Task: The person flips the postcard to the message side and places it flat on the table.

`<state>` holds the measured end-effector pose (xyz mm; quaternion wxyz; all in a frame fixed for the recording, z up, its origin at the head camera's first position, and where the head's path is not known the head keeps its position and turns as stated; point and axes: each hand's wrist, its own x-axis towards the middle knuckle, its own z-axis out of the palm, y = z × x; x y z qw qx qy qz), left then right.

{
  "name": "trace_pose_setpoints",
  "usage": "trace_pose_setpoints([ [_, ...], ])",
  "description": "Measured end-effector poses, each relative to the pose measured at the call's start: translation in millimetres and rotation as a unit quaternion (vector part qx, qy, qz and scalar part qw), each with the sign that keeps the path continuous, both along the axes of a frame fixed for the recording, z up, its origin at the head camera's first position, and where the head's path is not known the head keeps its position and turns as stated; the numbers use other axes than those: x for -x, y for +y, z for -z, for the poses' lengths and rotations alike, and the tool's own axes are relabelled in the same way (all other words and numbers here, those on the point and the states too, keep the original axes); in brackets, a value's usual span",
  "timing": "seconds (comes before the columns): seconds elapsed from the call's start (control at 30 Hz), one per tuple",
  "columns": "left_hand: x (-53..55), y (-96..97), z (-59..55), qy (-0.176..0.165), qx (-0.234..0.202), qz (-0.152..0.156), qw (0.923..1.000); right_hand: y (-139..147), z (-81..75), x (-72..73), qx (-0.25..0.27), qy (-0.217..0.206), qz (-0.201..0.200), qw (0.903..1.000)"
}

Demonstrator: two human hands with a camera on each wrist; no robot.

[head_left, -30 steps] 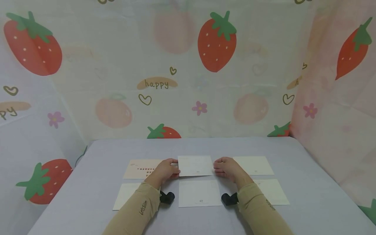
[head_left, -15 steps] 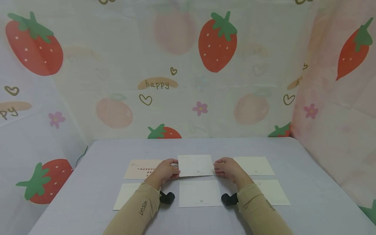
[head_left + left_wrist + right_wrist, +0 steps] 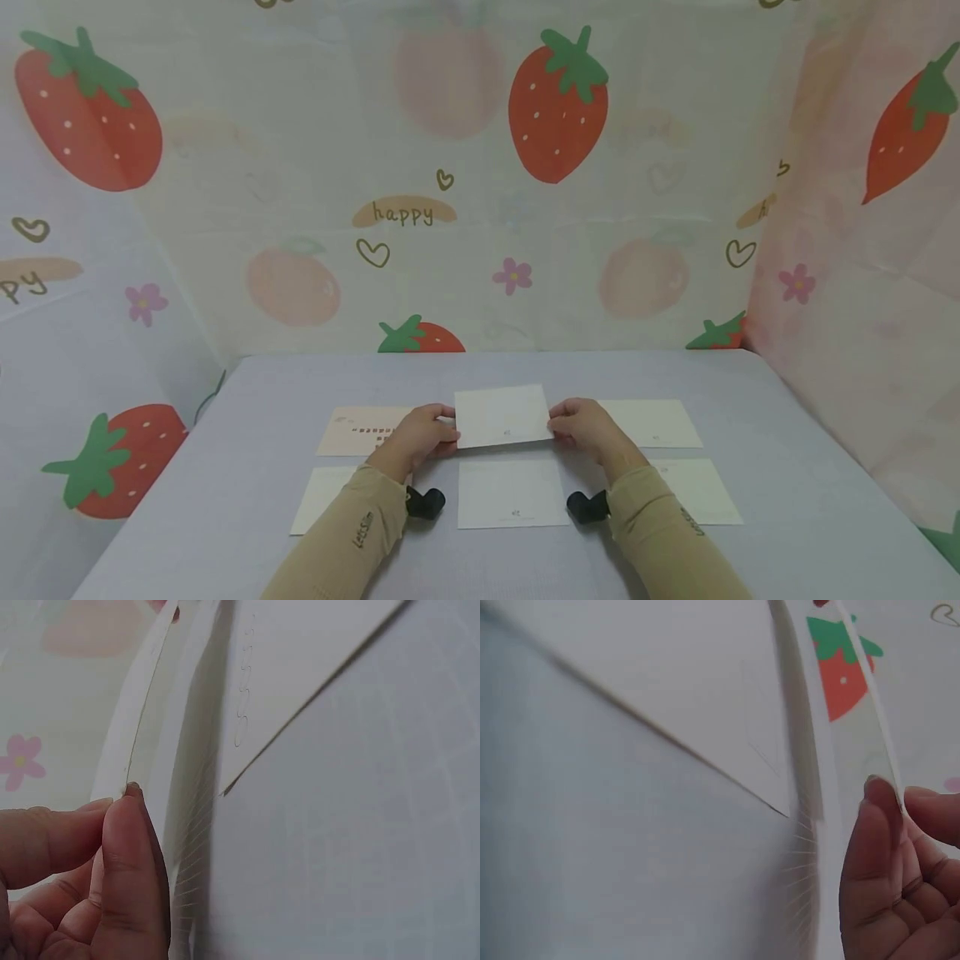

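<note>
A white postcard (image 3: 502,415) with a small mark near its lower edge is held up between both hands in the head view, its face tilted toward me. At its left edge my left hand (image 3: 416,437) pinches it between thumb and fingers, seen close up in the left wrist view, where the postcard (image 3: 135,712) appears nearly edge-on. My right hand (image 3: 592,433) pinches the opposite edge; in the right wrist view thumb and finger meet on the thin postcard (image 3: 885,742). Just in front lies another postcard (image 3: 512,494), flat on the table.
A peach card (image 3: 360,429) with red writing lies back left, partly behind the left hand. Other white cards lie front left (image 3: 321,496), back right (image 3: 656,423) and front right (image 3: 701,492). The table (image 3: 495,567) has a white cloth; a strawberry-print curtain (image 3: 480,250) stands behind it.
The middle postcard has risen and tilted up, its right end higher than its left. My right fingers, earlier beside its right edge, now pinch it. The other cards have stayed put.
</note>
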<state>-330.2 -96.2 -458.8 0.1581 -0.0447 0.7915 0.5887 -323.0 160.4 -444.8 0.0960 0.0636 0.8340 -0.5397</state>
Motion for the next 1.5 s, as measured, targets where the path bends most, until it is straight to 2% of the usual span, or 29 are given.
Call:
trace_pose_setpoints([
  [0.57,0.8,-0.9,-4.6,0.027,0.019,0.001,0.9995,-2.1,-9.5,1.0,0.049,-0.008,0.013,0.9987],
  [0.9,-0.4,-2.2,-8.4,0.015,0.009,0.000,0.9998,-4.0,-14.2,-2.6,0.040,-0.006,0.009,0.9992],
  [1.5,-1.2,-1.6,-9.4,0.022,-0.031,0.000,0.9993,-1.7,-16.3,-4.4,0.021,0.013,0.004,0.9997],
])
